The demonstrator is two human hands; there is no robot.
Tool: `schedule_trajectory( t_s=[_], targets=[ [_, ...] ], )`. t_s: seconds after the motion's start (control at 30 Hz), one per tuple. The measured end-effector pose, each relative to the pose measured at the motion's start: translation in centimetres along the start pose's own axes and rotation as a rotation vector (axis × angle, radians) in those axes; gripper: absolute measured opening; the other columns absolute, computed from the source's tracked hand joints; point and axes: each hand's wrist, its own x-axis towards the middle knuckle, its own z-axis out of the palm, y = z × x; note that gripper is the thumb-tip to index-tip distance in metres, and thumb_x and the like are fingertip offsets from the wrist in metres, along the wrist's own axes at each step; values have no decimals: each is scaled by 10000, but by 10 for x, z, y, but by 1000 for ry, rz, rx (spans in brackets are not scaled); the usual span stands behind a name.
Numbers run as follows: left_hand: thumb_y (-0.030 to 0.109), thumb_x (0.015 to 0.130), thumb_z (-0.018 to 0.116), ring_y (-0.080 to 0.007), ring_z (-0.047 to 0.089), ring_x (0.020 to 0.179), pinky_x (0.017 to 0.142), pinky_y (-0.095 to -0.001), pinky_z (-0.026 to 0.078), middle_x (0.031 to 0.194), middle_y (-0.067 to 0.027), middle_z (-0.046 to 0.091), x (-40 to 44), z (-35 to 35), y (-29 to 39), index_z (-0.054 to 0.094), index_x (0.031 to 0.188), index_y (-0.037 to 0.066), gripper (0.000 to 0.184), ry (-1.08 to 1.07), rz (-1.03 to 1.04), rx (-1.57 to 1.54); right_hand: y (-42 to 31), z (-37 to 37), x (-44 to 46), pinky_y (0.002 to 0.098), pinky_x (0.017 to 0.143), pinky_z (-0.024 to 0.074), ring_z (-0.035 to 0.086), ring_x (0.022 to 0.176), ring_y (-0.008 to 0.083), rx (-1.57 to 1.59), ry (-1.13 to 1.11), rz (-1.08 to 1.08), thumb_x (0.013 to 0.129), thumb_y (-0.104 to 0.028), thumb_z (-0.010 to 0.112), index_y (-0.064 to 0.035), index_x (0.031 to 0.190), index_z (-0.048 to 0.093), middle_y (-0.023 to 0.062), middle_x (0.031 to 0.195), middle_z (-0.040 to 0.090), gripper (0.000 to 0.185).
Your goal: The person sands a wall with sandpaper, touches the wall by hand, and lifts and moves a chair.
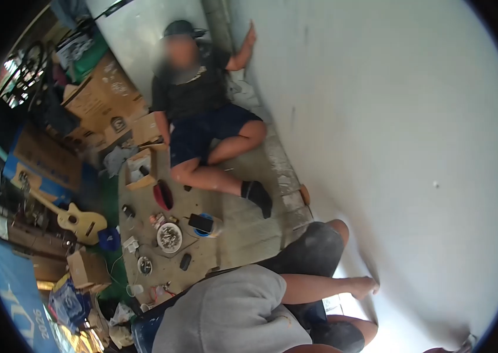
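the step in hand appears to be work at the pale wall, which fills the right side of the view beside the seated person in the grey shirt. the left hand reaches out to that surface and seems to touch it; nothing shows in it, but how wide its fingers stand i cannot tell. the right hand is barely in sight at the bottom edge, near a small greyish object; whether it holds that, i cannot tell. across the floor, another person sits with a raised hand against the same wall. the next move probably calls for light, even contact and a steady seat.
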Motion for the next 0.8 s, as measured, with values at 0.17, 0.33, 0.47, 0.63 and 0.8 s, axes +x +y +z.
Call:
schedule_trajectory(
  t_s=[0.17,0.33,0.47,0.63,0.8],
  targets=[
    [-69,651,506,-310,605,867,742,-419,464,866,-156,627,-15,-26,28,571,1031,25,397,-63,-85,-46,-15,15,0,467,859,367,610,832,145,-209,-242,151,959,-224,430,-89,1000,635,10,889,675,249],
    [-50,651,502,-291,609,817,711,-411,465,808,-124,626,-16,-27,28,571,1059,53,427,-95,-69,27,16,27,9,416,836,402,612,850,156,-59,89,-72,940,-172,442,-28,1026,609,44,982,660,237],
    [-25,639,505,-272,611,814,701,-394,468,780,-90,627,-19,-34,36,577,1052,73,432,-193,-98,100,13,17,-16,344,770,453,636,818,157,-146,-147,-254,880,-66,458,-14,1033,617,43,990,666,227],
    [-28,621,496,-262,614,814,695,-390,471,777,-72,632,-22,-26,31,580,1062,80,462,-197,-90,108,50,27,-3,253,689,517,665,778,159,61,-48,-75,806,66,478,2,1042,627,42,1000,674,287],
    [-15,607,504,-255,614,812,690,-384,472,764,-59,630,-19,-31,34,586,1054,82,465,-232,-77,134,19,2,-3,217,658,555,682,727,144,-156,-215,-430,770,129,491,3,1049,635,28,1008,679,338]
  ],
)
